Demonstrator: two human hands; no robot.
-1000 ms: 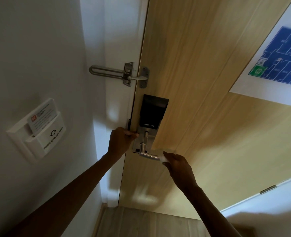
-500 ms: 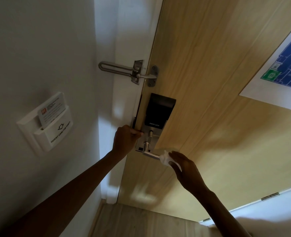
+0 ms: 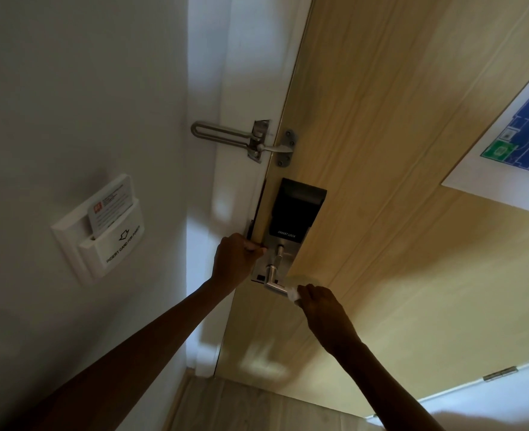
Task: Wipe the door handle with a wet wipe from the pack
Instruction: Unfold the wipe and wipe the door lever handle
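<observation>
A silver lever door handle (image 3: 272, 283) sticks out below a black smart lock (image 3: 296, 209) on the light wooden door (image 3: 381, 181). My right hand (image 3: 325, 306) pinches a small white wet wipe (image 3: 293, 294) against the free end of the handle. My left hand (image 3: 236, 259) is closed around the door's edge, just left of the lock plate. The wipe pack is not in sight.
A metal swing-bar guard (image 3: 244, 141) bridges the white frame and the door above the lock. A white key-card holder with a card (image 3: 101, 228) is on the left wall. A blue evacuation plan (image 3: 521, 144) hangs on the door at the right. Wooden floor lies below.
The right hand has slid the wipe along the outer end of the handle and tucked it tighter in the fingers. The left hand stays on the door edge. The view shifted slightly.
</observation>
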